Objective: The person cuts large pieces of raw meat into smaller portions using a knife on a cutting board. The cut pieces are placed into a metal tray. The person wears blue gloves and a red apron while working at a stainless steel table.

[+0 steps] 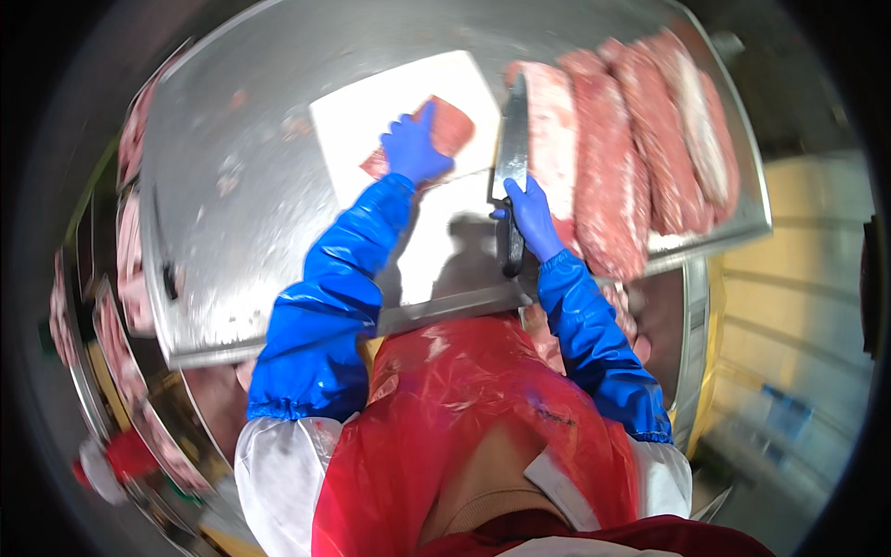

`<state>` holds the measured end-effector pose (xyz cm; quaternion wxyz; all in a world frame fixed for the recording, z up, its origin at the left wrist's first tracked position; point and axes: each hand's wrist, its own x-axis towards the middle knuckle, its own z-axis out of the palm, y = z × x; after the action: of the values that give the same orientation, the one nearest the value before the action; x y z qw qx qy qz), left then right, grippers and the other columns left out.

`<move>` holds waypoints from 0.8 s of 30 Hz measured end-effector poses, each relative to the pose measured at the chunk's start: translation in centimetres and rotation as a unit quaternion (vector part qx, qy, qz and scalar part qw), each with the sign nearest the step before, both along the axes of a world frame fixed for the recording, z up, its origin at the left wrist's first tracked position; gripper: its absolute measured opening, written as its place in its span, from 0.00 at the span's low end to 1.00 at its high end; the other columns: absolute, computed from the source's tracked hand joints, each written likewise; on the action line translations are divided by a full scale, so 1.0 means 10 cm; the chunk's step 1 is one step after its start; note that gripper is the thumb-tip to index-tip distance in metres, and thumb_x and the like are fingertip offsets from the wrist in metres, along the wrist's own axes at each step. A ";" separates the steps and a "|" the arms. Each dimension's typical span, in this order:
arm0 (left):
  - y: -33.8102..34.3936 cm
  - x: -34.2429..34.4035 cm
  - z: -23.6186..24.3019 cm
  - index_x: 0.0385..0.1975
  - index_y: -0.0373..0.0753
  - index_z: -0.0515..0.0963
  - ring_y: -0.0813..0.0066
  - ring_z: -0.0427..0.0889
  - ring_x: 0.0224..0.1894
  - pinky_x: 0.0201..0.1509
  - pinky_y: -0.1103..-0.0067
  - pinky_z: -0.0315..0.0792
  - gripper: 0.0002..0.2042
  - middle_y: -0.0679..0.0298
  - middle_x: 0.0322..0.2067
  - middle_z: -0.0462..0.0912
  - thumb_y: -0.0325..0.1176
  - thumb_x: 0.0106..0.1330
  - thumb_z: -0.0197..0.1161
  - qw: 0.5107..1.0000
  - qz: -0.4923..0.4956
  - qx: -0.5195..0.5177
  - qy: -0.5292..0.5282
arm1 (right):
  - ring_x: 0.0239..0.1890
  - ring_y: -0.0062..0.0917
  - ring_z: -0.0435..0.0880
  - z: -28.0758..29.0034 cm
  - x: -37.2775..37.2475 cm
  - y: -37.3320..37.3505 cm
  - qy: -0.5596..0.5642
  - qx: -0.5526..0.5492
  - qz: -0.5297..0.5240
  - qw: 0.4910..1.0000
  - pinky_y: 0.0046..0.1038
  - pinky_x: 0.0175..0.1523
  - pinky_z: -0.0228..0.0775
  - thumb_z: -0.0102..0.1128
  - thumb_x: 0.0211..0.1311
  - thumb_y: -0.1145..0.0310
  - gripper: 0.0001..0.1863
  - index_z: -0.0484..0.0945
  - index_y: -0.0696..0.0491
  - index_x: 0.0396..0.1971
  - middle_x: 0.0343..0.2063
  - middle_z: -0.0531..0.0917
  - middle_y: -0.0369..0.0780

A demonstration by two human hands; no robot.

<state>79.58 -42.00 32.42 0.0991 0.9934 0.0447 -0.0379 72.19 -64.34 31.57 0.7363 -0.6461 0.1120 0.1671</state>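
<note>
Meat piece [452,127] on wht board [357,116], under L grip [415,151], prob. touching.

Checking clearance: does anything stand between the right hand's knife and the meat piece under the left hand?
Nothing visible does: just white board shows between the knife in the right hand and the right end of the meat piece. The left hand covers the piece's middle.

Both arms [340,269] reach forward — left hand [415,153] spread (palm down), right hand [532,215] curled.
</note>
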 end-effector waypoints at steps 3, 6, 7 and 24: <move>0.12 -0.57 0.09 0.70 0.53 0.57 0.45 0.73 0.52 0.54 0.52 0.65 0.50 0.44 0.49 0.72 0.53 0.43 0.71 0.997 0.036 -0.073 -0.011 | 0.41 0.28 0.82 -0.15 0.19 0.51 0.031 0.121 0.052 0.991 0.32 0.37 0.82 0.54 0.69 0.57 0.17 0.70 0.55 0.47 0.40 0.78 0.41; 0.46 -1.13 0.22 0.71 0.52 0.55 0.42 0.71 0.53 0.58 0.49 0.63 0.54 0.41 0.50 0.71 0.48 0.36 0.74 0.980 0.157 -0.109 -0.058 | 0.47 0.34 0.80 0.08 0.12 0.92 0.072 0.151 0.142 0.976 0.41 0.44 0.82 0.51 0.70 0.55 0.21 0.70 0.57 0.51 0.47 0.76 0.44; 0.72 -1.26 0.37 0.71 0.52 0.55 0.40 0.69 0.57 0.62 0.52 0.62 0.54 0.39 0.53 0.70 0.52 0.37 0.74 0.971 0.164 -0.164 -0.056 | 0.50 0.37 0.79 0.22 0.09 1.09 0.080 0.154 0.163 0.971 0.44 0.46 0.82 0.50 0.71 0.55 0.21 0.69 0.58 0.52 0.50 0.75 0.45; 2.38 -5.50 0.12 0.59 0.31 0.69 0.60 0.79 0.52 0.54 0.73 0.74 0.36 0.50 0.49 0.80 0.46 0.54 0.72 0.730 0.649 -0.117 -0.180 | 0.49 0.34 0.83 1.12 -0.64 1.53 -0.017 -0.022 0.469 0.883 0.34 0.44 0.82 0.49 0.73 0.63 0.19 0.69 0.61 0.55 0.47 0.80 0.46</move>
<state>24.54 -18.17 33.57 0.2216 0.6909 0.6553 0.2101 65.74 -49.06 42.74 0.5593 -0.6418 -0.2132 0.4794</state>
